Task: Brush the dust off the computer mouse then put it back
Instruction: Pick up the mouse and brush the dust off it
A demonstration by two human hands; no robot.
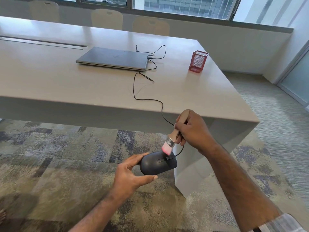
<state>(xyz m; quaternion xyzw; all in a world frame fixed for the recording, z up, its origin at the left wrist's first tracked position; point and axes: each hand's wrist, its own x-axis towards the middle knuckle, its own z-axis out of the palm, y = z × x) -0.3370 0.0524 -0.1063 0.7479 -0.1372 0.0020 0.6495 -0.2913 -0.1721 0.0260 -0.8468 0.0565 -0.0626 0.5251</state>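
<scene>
The left hand (132,177) cradles the matte black, rounded corded computer mouse (158,163) off the table, out over the patterned grey-and-beige carpet (58,156), thumb on the near side and fingers wrapped round the far side. The right hand (192,129) is clenched on the pale wooden handle of a small flat paintbrush with a metal ferrule and pink bristles (168,144), and those bristles are touching the mouse's front end, right by the scroll wheel. No lettering shows on the mouse. Its thin black cable (133,87) loops under the right hand, climbs over the near edge of the big pale grey table (50,84) and snakes away to the closed silver-grey laptop (113,58) lying flat towards the far side. There is a round emblem on the laptop lid, too faint to read. Right of the laptop, well apart, stands a red square mesh pen holder (198,61). Beyond the table, pale chair backs (107,19) line up under the windows (184,5).
</scene>
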